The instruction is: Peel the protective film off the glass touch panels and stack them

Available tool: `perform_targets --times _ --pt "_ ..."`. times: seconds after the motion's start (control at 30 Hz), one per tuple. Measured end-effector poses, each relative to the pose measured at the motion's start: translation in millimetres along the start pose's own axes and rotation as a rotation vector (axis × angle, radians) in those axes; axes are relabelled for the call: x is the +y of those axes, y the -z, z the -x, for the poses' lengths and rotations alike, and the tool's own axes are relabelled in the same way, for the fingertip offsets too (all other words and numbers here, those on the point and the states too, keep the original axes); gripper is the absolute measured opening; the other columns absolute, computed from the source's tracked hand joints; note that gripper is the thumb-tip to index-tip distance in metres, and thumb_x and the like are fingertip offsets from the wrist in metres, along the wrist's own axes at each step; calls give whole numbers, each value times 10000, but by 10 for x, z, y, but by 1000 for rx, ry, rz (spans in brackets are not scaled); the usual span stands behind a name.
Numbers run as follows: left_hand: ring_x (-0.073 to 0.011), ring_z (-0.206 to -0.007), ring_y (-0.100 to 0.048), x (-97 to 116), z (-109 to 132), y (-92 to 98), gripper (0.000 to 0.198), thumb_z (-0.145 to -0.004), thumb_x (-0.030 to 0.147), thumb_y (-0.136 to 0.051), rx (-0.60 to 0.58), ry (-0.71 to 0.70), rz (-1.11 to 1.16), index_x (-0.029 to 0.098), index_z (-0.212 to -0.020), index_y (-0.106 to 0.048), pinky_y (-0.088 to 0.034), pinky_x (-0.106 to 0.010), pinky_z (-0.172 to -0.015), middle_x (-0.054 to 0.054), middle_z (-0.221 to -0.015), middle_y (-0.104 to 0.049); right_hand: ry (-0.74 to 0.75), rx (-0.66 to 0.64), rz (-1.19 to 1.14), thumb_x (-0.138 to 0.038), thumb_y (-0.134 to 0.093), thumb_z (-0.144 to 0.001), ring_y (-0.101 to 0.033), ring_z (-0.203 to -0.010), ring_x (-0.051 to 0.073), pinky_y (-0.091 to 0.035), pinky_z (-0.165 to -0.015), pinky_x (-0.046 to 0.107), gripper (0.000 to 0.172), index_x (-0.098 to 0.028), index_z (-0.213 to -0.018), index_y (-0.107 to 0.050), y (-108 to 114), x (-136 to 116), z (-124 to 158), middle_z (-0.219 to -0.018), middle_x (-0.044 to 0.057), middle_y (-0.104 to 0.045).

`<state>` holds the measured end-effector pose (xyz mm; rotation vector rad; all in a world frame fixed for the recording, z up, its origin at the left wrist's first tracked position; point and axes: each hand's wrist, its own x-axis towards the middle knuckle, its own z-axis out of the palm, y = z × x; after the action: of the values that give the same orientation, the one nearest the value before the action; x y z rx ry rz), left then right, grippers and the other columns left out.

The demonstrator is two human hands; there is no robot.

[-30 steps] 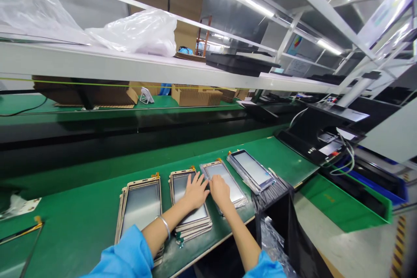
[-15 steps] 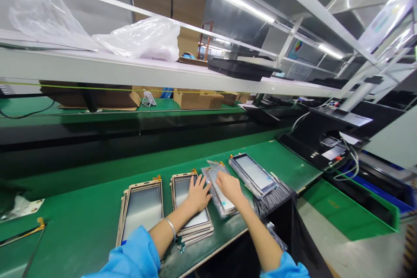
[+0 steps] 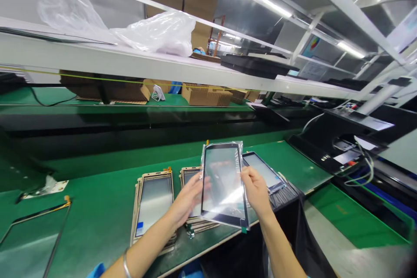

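Observation:
A clear touch-screen panel (image 3: pixel 224 178) with a dark border, in clear plastic film, is raised and tilted above the bench. My right hand (image 3: pixel 256 189) pinches its right edge. At the left edge is my left hand (image 3: pixel 189 197), fingers stretched out; some show blurred through the panel, and whether they touch it I cannot tell. Behind the left hand stands a stack of framed panels (image 3: pixel 189 174), partly hidden. Farther left lies another stack (image 3: pixel 155 202), with a blue sticker on its top panel. To the right, more wrapped panels (image 3: pixel 262 169) rest near the right hand.
On the green bench (image 3: pixel 97 208), a larger panel (image 3: pixel 32 243) lies at the far left. A white shelf (image 3: pixel 146 61) spans above, carrying plastic bags (image 3: pixel 159 34) and black trays (image 3: pixel 254 66). A black device (image 3: pixel 339 143) stands right, above a green bin (image 3: pixel 342 213).
The wrapped panel has been lifted from the bench and tilted up in my right hand. My left hand has left the top of the middle stack for the panel's left edge. The view has shifted slightly.

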<state>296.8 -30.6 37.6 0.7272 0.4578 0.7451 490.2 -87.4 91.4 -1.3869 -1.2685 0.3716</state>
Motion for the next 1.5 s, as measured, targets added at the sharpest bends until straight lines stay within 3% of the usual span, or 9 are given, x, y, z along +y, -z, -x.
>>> perform_targets --times 0.13,0.23,0.37,0.47,0.57,0.87,1.13,1.37,1.5 --pt "-225 -1430 -129 15 324 -65 565 -778 506 -657 -10 -143 27 293 -1287 -534 -171 -381 -1130 -32 -1519 -319 214 -199 107 -202 -403 -893 -443 -604 122 -366 -578 241 277 -206 -617 -424 -380 -347 174 -638 -26 -435" --pt "-305 -1380 -271 12 529 -165 692 -741 646 -598 -77 -73 195 274 -1317 -508 -316 -437 -1055 -67 -1466 -412 322 -439 186 -177 -385 -917 -481 -696 135 -404 -660 260 221 -199 -715 -473 -643 -560 321 -731 -4 -491" --pt "-327 -1205 -512 128 678 -137 627 -848 555 -508 138 106 416 241 -1381 -410 -422 -443 -947 -110 -1326 -556 360 -809 235 -174 -537 -877 -522 -929 167 -442 -825 295 68 -196 -941 -545 -719 -620 480 -963 34 -576" --pt "-297 -1177 -547 226 693 -26 544 -931 447 -389 209 115 594 256 -1431 -291 -421 -449 -953 -129 -1352 -521 455 -945 313 -272 -763 -721 -466 -1147 237 -414 -960 366 517 -181 -1160 -506 -655 -565 589 -1239 100 -523" --pt "-288 -1221 -515 257 685 60 533 -938 408 -394 223 106 667 261 -1435 -266 -391 -447 -995 -142 -1401 -464 542 -937 412 -260 -773 -712 -414 -1235 278 -379 -1018 425 689 -139 -1290 -419 -643 -524 676 -1345 162 -461" --pt "-307 -1291 -438 270 738 134 521 -928 400 -432 265 81 671 272 -1415 -297 -407 -456 -974 -159 -1423 -431 610 -881 411 -209 -576 -877 -491 -1195 231 -445 -981 395 261 -172 -1135 -560 -741 -565 693 -1271 123 -548" --pt "-309 -1294 -432 294 734 132 507 -917 424 -450 318 75 683 228 -1375 -352 -420 -427 -962 -171 -1415 -435 728 -706 380 -130 -431 -923 -588 -1071 207 -525 -868 348 219 -147 -1077 -586 -773 -489 756 -1154 135 -623" --pt "-266 -1323 -392 373 746 97 494 -926 450 -424 372 49 682 288 -1382 -324 -369 -544 -1004 -128 -1431 -429 959 -555 513 -42 -377 -906 -642 -972 235 -533 -779 326 259 -85 -1031 -599 -789 -460 816 -1042 156 -685" --pt "-253 -1305 -421 273 787 97 559 -897 347 -532 314 -16 517 286 -1404 -304 -421 -452 -988 -112 -1433 -442 822 -538 441 -72 -357 -921 -647 -838 211 -519 -703 318 256 -129 -978 -600 -852 -470 818 -949 128 -691"
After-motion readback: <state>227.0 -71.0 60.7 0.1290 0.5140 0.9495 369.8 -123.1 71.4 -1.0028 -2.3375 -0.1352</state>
